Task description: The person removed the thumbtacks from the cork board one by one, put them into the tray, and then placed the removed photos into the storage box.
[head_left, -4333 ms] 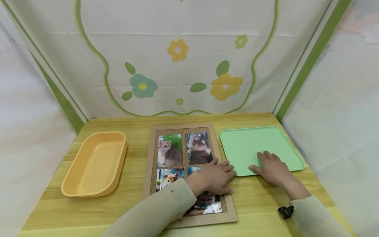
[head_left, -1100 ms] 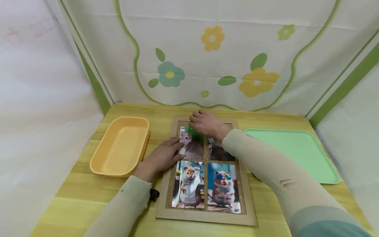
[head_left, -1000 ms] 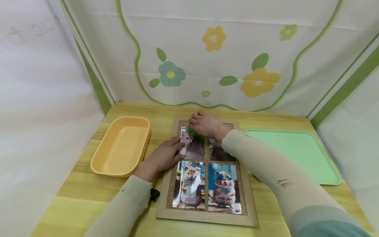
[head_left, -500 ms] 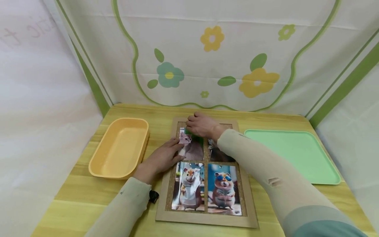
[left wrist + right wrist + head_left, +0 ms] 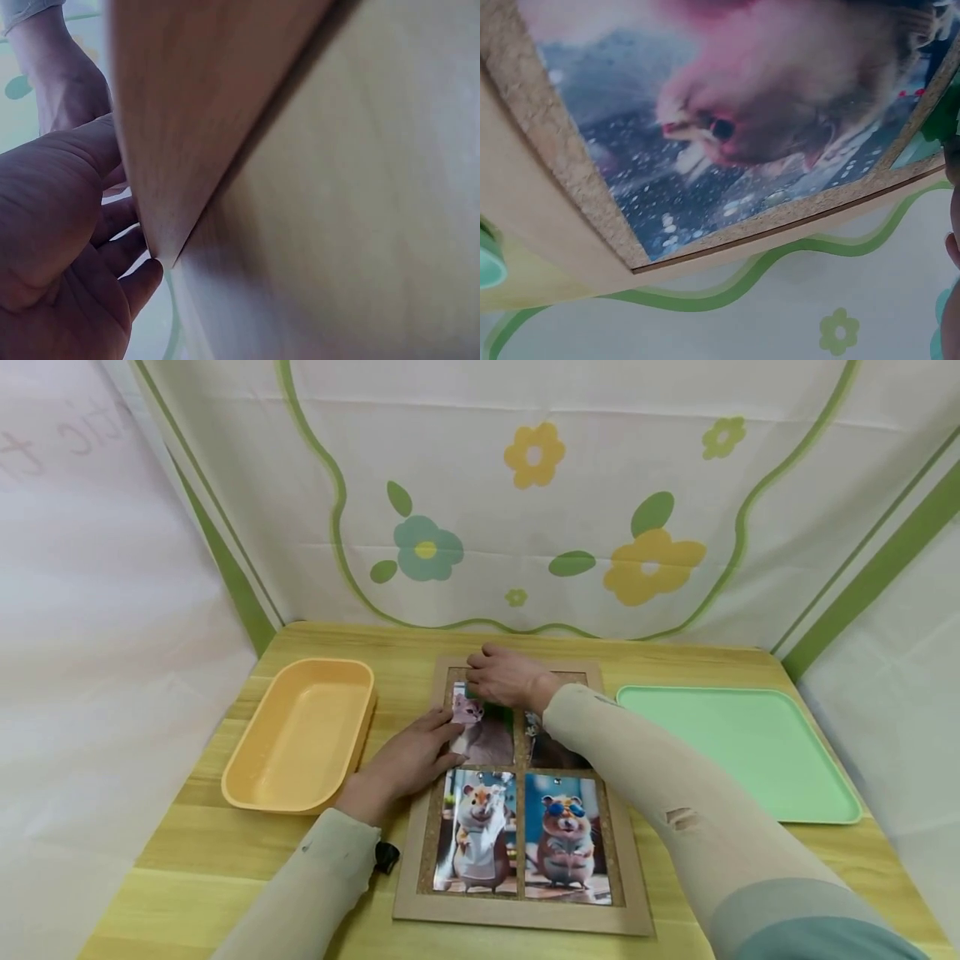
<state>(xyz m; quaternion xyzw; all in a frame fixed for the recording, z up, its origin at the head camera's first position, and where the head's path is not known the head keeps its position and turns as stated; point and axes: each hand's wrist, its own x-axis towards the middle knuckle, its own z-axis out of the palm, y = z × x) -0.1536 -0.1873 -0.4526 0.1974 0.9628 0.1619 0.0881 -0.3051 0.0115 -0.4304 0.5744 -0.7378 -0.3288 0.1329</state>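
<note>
Cat photo (image 5: 489, 739) sits near the middle of the head view, in the upper left quarter of a wood-rimmed corkboard (image 5: 521, 914); its long axis runs up and down the view, roughly along the board's own; the right hand (image 5: 510, 678) comes in from the lower right, fingers bent down over the photo's top end, so the photo lies just below that hand; whether those fingers pinch anything I cannot tell, since their tips are hidden in the head view and the right wrist view catches only a sliver of the hand; the left hand (image 5: 408, 756) comes from the lower left, fingers extended, laid across the board's left rim onto the photo's left side, gripping nothing that shows; so both hands are close at it, the right at the short top edge, the left along the long side; to its right a second animal photo (image 5: 553, 752) lies partly under the right sleeve (image 5: 645, 760); two hamster photos (image 5: 567, 843) fill the board's lower half; an orange tub (image 5: 307, 735) stands at the view's left, a green tray (image 5: 738, 743) at its right
</note>
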